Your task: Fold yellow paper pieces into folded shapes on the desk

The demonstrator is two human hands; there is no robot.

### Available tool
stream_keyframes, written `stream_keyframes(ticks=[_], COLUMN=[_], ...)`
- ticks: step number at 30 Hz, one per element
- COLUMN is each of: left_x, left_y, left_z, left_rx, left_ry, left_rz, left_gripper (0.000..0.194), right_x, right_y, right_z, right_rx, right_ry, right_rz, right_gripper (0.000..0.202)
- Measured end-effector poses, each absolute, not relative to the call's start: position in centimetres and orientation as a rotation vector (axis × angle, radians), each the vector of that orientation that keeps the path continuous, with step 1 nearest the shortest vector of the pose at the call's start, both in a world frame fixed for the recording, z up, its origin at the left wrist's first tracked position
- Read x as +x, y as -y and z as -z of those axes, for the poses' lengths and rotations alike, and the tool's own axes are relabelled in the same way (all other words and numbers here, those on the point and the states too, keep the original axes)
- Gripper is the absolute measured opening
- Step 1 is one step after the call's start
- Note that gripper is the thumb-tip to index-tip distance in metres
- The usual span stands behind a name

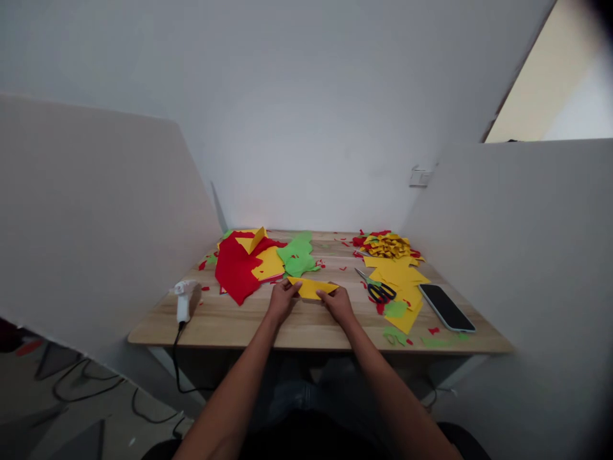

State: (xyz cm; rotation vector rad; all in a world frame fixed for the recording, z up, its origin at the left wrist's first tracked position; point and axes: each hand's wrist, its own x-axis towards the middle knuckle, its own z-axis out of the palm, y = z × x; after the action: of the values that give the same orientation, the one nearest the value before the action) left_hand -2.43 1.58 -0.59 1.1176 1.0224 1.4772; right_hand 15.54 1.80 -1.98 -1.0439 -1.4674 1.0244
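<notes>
Between my two hands, just above the front middle of the table, is a folded piece of yellow paper (310,287). My left hand (283,300) pinches its left end with thumb and fingers. At the right end my right hand (339,303) grips it the same way, the thumb lying on the front face. Scissors (382,292) with dark and green handles lie to the right of my right hand. A pile of red sheets (235,271) is left of my left hand, with crumpled green paper (297,255) behind the hands.
A white glue gun (183,301) with a black cable stands at the left edge. On the right are yellow sheets (395,273), a heap of yellow cut pieces (387,245) and a phone (446,307). Red and green scraps are scattered about. Partitions (96,211) flank the table (230,329).
</notes>
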Motion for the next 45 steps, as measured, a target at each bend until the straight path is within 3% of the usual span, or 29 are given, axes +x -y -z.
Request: stream_keyframes(ticks=[2,5,7,10,15,20,23,27,37,45], left_x=[-2.5,-2.5,-2.4,-2.1,-2.1,-2.8,-3.3,-3.6,-4.2,-3.9], left_y=[-1.8,-2.2,-2.4,-2.3,-1.2,1.4,3.2,5.4,7.1,8.3], left_z=[0.8,1.2,1.4,1.5,1.3,1.8,1.6,0.8,0.4,1.0], left_rx=[1.118,1.021,1.006,1.090,1.332,1.780,1.974,2.215,2.229,2.251], left_ry=[-1.062,-1.072,-1.074,-1.088,-1.125,-1.445,-1.680,-1.611,-1.507,-1.631], left_rz=[-1.465,-1.537,-1.558,-1.499,-1.374,-1.232,-1.208,-0.936,-0.889,-0.922], left_gripper=[0.040,0.043,0.043,0.039,0.029,0.012,0.033,0.015,0.015,0.018], right_x=[15.5,15.1,14.7,14.0,13.8,14.9,15.5,16.2,16.3,15.0], right_y=[-1.3,0.0,1.0,1.8,1.7,3.3,4.7,5.9,5.7,4.2], right_z=[1.7,1.1,0.7,0.3,0.6,1.5,1.6,1.3,1.5,2.0], right_rx=[-1.041,-1.099,-1.126,-1.077,-1.019,-1.020,-1.048,-1.076,-1.074,-1.405], right_ry=[1.479,1.513,1.664,1.995,2.151,2.243,2.315,2.299,2.221,2.056], right_rz=[-0.869,-0.344,-0.051,0.115,0.005,-0.195,-0.260,-0.362,-0.488,-0.390], right_gripper=[0.035,0.055,0.052,0.045,0.039,0.031,0.024,0.021,0.017,0.015])
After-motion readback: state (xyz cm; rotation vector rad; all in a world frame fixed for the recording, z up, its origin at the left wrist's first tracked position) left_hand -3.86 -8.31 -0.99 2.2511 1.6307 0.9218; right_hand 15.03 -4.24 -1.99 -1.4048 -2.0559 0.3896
